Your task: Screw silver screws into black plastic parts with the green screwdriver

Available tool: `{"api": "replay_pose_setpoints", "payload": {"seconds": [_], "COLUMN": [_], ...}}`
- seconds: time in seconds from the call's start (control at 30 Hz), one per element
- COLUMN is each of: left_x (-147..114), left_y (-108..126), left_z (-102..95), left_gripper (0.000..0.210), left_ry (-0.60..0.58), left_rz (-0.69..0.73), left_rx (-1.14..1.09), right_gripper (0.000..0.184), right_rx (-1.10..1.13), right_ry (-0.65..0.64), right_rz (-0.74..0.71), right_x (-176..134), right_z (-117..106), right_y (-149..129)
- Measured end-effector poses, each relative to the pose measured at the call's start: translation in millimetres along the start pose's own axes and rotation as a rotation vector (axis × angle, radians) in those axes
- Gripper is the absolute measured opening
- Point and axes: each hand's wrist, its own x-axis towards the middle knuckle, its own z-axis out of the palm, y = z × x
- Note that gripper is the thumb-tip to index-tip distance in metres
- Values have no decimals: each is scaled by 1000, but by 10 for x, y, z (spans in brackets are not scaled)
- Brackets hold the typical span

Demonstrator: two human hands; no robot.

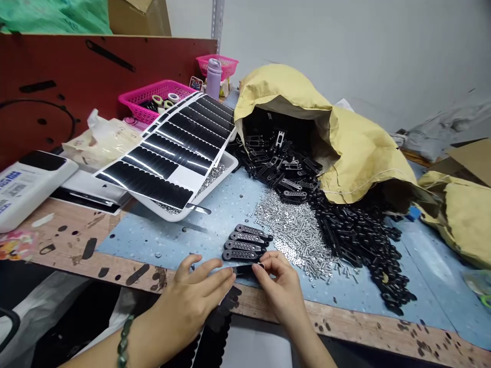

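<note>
My right hand point(279, 280) is closed in a pinch on one end of a narrow black strip-like piece point(247, 270) at the table's front edge. Stretched out and slightly spread, the fingers of my left hand point(201, 289) touch its other end; the left thumb is hidden. Just behind the piece lie several black handle-shaped plastic parts point(242, 245) with patterned faces, side by side. To the right of them spreads a pile of small silver screws point(295, 235). A black sheet with scalloped edges point(213, 342) lies below the table edge, partly covered by my left forearm.
Yellow paper sacks point(368, 138) spill black plastic parts point(360, 225) onto the blue mat. Sheets of black stickers point(169, 148) rest on a white tray point(172, 214) of metal bits. Behind stand a pink basket point(134, 105) and a purple bottle point(214, 79). Tweezers point(199, 208) poke out.
</note>
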Motion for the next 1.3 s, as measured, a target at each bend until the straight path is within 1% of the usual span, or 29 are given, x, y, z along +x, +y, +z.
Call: {"api": "replay_pose_setpoints", "payload": {"seconds": [0.13, 0.3, 0.57, 0.73, 0.93, 1.07, 1.13, 1.23, 1.3], "left_x": [-1, 5, -8, -3, 15, 73, 110, 154, 172], "left_y": [-7, -31, -52, -60, -43, -1, 13, 12, -2], "left_z": [1, 14, 21, 33, 8, 42, 84, 115, 85], "left_gripper": [63, 47, 39, 38, 38, 36, 35, 36, 42], "left_ry": [27, 80, 71, 79, 85, 96, 98, 95, 85], "left_rz": [-5, 7, 8, -7, -17, -55, -53, -27, -32], "left_rx": [-9, -68, -100, -116, -139, -139, -114, -91, -122], "right_gripper": [23, 23, 23, 23, 23, 22, 21, 23, 28], "right_rx": [25, 46, 69, 65, -13, -114, -205, -452, -647], "right_ry": [-55, -61, -113, -108, -129, -145, -161, -203, -201], "right_rz": [53, 99, 134, 132, 84, 40, -12, -109, -135], "right_x": [14, 5, 6, 15, -5, 6, 20, 51, 72], "right_z": [-35, -32, -52, -46, -23, -12, -17, -57, -109], "right_y": [-13, -49, -43, -53, -37, -52, -63, -68, -77]}}
